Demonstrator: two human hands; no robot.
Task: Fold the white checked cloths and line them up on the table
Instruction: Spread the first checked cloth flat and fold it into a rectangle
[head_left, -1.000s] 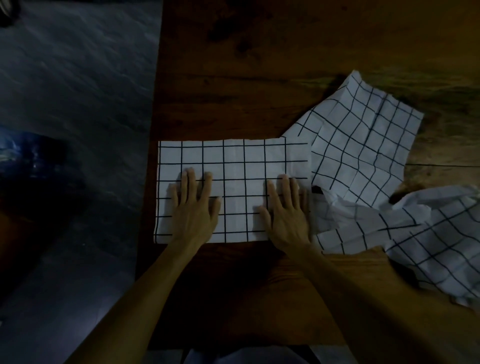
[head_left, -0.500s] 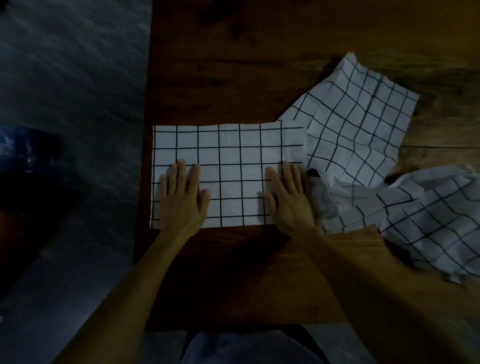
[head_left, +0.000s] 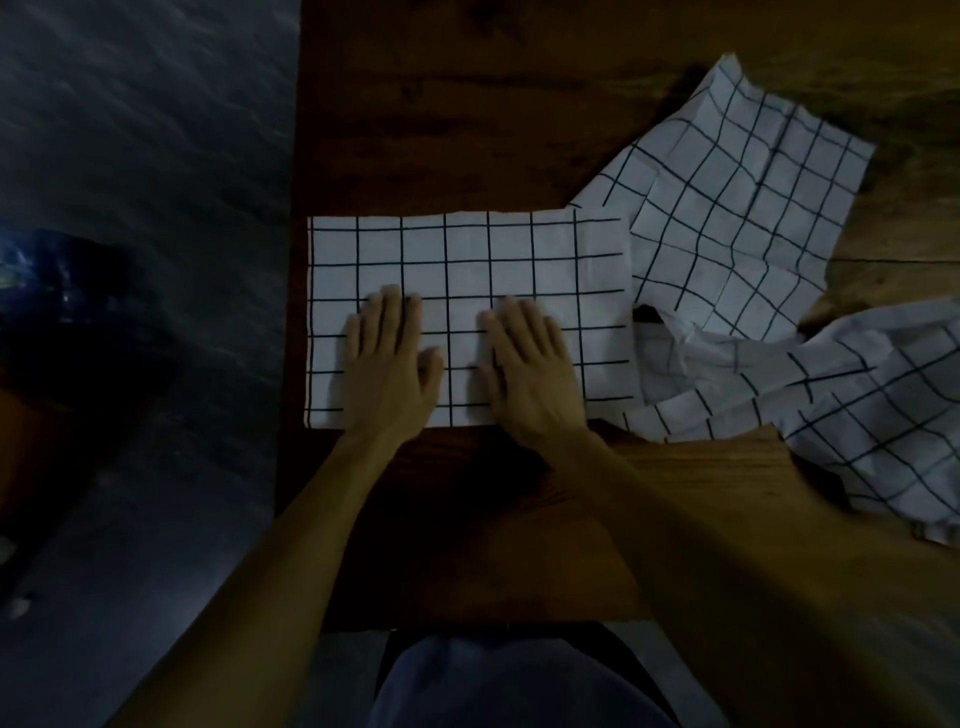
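three checked cloths (head_left: 467, 270), one table (head_left: 441, 130), two hands (head_left: 387, 364)

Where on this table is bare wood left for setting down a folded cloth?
Bare wood lies beyond the flat cloth towards the table far edge, and between its near edge and the person. The right side is crowded: a rumpled cloth and a crumpled cloth.

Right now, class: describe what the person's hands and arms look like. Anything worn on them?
Both the left hand and right hand are bare, with no gloves. No rings, watch or bracelet show in the dim light. Both forearms are bare too, with no sleeves as far up as the picture shows.
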